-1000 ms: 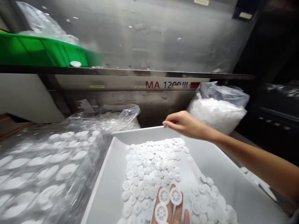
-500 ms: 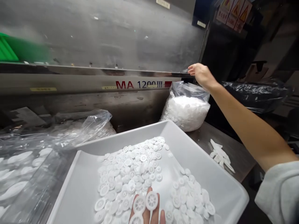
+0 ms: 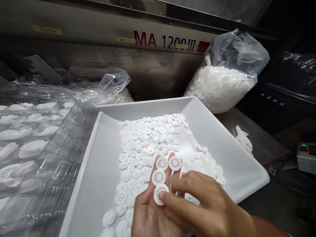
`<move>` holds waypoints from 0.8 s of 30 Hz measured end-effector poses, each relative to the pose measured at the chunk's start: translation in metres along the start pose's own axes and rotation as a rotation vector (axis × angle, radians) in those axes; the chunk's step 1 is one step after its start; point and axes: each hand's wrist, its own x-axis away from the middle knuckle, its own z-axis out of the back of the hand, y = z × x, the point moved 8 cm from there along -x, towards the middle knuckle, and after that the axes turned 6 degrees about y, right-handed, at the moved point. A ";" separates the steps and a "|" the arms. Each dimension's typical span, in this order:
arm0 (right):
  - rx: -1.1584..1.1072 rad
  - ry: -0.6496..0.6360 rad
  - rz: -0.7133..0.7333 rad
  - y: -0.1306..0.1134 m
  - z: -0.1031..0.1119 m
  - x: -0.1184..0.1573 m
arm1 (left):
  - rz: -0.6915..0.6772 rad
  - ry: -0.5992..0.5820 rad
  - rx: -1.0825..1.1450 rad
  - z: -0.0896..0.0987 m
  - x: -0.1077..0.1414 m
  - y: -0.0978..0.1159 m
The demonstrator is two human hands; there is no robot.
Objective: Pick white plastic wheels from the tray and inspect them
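Palm up, my left hand (image 3: 153, 210) bears several white spoked plastic wheels (image 3: 158, 177) on its palm and fingers. My right hand (image 3: 204, 200) reaches over it from the right, with a fingertip on the lowest wheel (image 3: 161, 194); its other fingers are curled and partly hidden. Both hands are above a light grey tray (image 3: 93, 158). In the tray, a large spread of loose white wheels (image 3: 145, 141) lies on the left, and a smaller heap (image 3: 209, 164) lies on the right, partly covered by my right hand.
Behind the tray's right corner stands an open clear bag (image 3: 224, 82) full of white parts. White gloves (image 3: 244, 140) lie to the right of the tray. Clear plastic packs (image 3: 32, 148) of white parts sit on the left. The machine's panel (image 3: 93, 36) runs along the back.
My right hand has come down from beside the bag to the wheels on my left hand. My left hand has come further into view. The view has tilted downward.
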 end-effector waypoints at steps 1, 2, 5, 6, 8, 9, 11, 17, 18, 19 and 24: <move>0.011 0.012 0.029 -0.002 -0.004 -0.004 | 0.006 -0.017 0.015 0.002 -0.001 -0.001; 0.011 0.016 0.054 -0.002 -0.007 -0.007 | 0.007 -0.030 0.031 0.004 -0.002 -0.002; -0.021 -0.007 0.083 0.000 -0.010 -0.004 | 0.021 -0.012 0.049 0.010 -0.005 -0.005; -0.034 -0.013 0.073 0.002 -0.009 -0.001 | 0.040 0.003 0.047 0.011 -0.006 -0.007; -0.062 -0.030 0.010 0.010 -0.009 0.007 | 0.061 0.017 0.061 0.007 -0.005 -0.009; -0.078 -0.034 -0.030 0.014 -0.009 0.012 | 0.069 0.011 0.087 0.003 -0.003 -0.009; -0.119 -0.024 -0.094 0.020 -0.009 0.018 | 0.044 -0.020 0.168 -0.007 0.000 -0.005; -0.201 -0.042 -0.159 0.026 -0.013 0.024 | -0.020 0.030 0.225 -0.020 0.004 -0.001; -0.204 -0.054 -0.161 0.026 -0.014 0.024 | -0.023 0.033 0.219 -0.021 0.003 -0.002; -0.206 -0.056 -0.156 0.026 -0.013 0.024 | -0.023 0.031 0.214 -0.022 0.003 -0.003; -0.168 -0.045 -0.150 0.025 -0.009 0.021 | -0.045 0.013 0.203 -0.026 0.003 -0.001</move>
